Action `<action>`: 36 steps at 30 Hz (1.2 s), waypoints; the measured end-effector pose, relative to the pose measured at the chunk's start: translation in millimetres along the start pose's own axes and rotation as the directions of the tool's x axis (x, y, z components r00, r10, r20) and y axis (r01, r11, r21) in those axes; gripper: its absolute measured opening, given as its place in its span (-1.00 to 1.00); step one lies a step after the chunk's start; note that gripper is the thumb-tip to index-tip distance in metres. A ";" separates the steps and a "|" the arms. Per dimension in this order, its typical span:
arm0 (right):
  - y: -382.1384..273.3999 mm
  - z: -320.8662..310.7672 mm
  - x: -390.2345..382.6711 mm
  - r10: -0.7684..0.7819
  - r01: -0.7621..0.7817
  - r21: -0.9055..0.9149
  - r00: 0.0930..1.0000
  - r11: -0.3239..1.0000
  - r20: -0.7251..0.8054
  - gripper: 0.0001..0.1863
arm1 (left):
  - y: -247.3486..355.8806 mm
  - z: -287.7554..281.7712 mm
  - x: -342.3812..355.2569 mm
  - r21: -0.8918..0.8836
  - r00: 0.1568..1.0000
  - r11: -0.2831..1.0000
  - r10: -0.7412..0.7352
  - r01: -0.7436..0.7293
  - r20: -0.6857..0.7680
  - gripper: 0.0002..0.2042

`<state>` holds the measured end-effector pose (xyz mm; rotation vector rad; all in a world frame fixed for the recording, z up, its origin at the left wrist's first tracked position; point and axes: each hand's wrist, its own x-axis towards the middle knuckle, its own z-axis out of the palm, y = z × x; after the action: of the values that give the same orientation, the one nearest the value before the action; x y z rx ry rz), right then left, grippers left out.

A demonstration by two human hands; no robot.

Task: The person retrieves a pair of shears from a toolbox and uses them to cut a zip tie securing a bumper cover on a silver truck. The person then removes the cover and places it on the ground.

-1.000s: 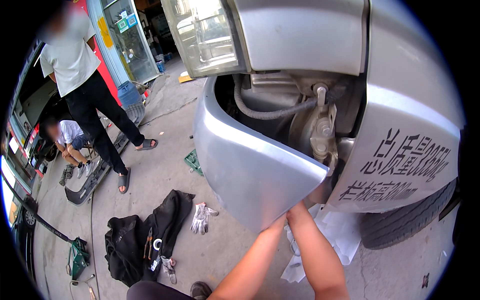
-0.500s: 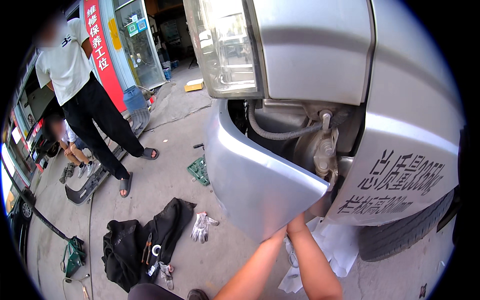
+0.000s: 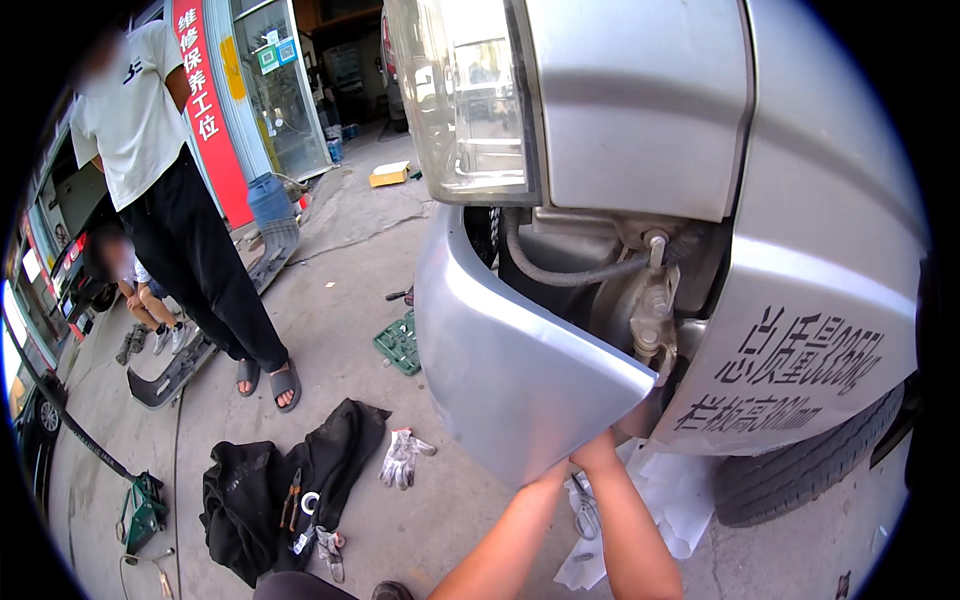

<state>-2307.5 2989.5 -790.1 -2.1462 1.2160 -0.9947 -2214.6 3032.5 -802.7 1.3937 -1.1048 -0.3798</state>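
Both my forearms reach up from the lower edge to the bottom of a loose silver bumper corner (image 3: pixel 530 370). My left hand (image 3: pixel 553 475) goes in behind its lower edge, and the panel covers its fingers. Close beside it, my right hand (image 3: pixel 597 450) reaches behind the panel's pointed end, showing only around the wrist. Whether either hand grips anything is hidden. Above the panel an opening exposes a dark hose (image 3: pixel 565 272) and a metal bracket with a bolt (image 3: pixel 650 315). The headlight (image 3: pixel 480 110) sits over that gap.
A white sheet (image 3: pixel 680 490) with a grey metal tool (image 3: pixel 585 515) lies below my arms. Left are a work glove (image 3: pixel 405 458), black cloth (image 3: pixel 240 510) with pliers (image 3: pixel 292 500), a green tool case (image 3: pixel 400 345), and a green jack (image 3: pixel 147 510). A person (image 3: pixel 190 230) stands beyond; another sits behind.
The standing person has stepped, bringing the rear foot forward beside the other. My arms stay almost in place at the bumper corner, and the view has shifted slightly.
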 end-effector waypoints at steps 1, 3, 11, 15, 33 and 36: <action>4.7 2.6 -1.9 -0.020 0.019 -0.035 0.999 0.999 -0.029 -0.45 | 5.1 -1.0 -0.8 -0.033 0.999 0.999 -0.035 0.036 0.030 -0.59; 14.1 7.8 -2.6 -0.034 0.032 -0.018 0.995 0.999 -0.091 -0.45 | 17.0 0.9 -3.9 -0.068 0.996 0.995 -0.073 0.077 0.053 -0.55; 4.0 5.6 4.3 -0.085 0.090 0.075 0.994 0.993 -0.070 -0.44 | 10.5 0.1 -3.4 -0.078 0.999 0.997 -0.026 0.027 0.020 -0.57; 3.6 3.0 12.4 0.128 -0.159 0.432 0.987 0.888 0.101 -0.39 | 7.4 4.0 -5.6 -0.027 1.000 1.000 0.002 -0.001 0.014 -0.57; -17.0 11.8 7.4 -0.269 0.274 -0.076 0.790 0.959 -0.551 -0.57 | 94.0 1.7 7.3 -0.326 0.952 0.930 -0.241 0.171 -0.187 -0.74; -21.6 15.8 5.7 -0.173 0.217 0.035 0.858 0.976 -0.484 -0.63 | 85.1 5.4 9.2 -0.372 0.952 0.925 -0.180 0.077 -0.249 -0.76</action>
<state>-2281.9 2996.0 -782.9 -2.0457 1.1442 -1.7166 -2246.5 3040.4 -723.5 1.1527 -0.6719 -0.4413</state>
